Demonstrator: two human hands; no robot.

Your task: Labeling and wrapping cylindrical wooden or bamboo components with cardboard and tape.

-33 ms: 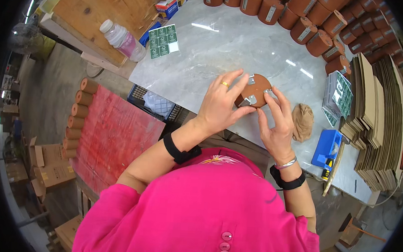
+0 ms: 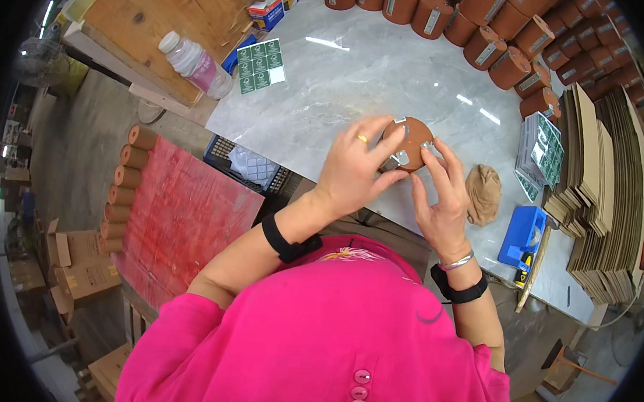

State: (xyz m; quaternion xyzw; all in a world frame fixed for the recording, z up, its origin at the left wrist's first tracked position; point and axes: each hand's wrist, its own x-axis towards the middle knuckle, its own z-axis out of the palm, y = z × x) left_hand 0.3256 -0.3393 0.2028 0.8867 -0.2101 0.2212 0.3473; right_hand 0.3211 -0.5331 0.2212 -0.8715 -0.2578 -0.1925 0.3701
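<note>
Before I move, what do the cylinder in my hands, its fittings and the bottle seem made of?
Cylinder: perhaps painted wood or fibreboard, going by its even, matte brown surface.
Fittings: probably bare metal, silvery with glints.
Bottle: likely clear, glossy plastic, with see-through walls.

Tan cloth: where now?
Head view, right of centre: the tan cloth lies crumpled on the grey tabletop, just right of the right hand, left of the blue container.

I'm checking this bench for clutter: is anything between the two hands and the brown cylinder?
Nothing visible is. The left hand and right hand meet the brown cylinder from either side. The crumpled cloth lies right of the right hand, outside that space.
</note>
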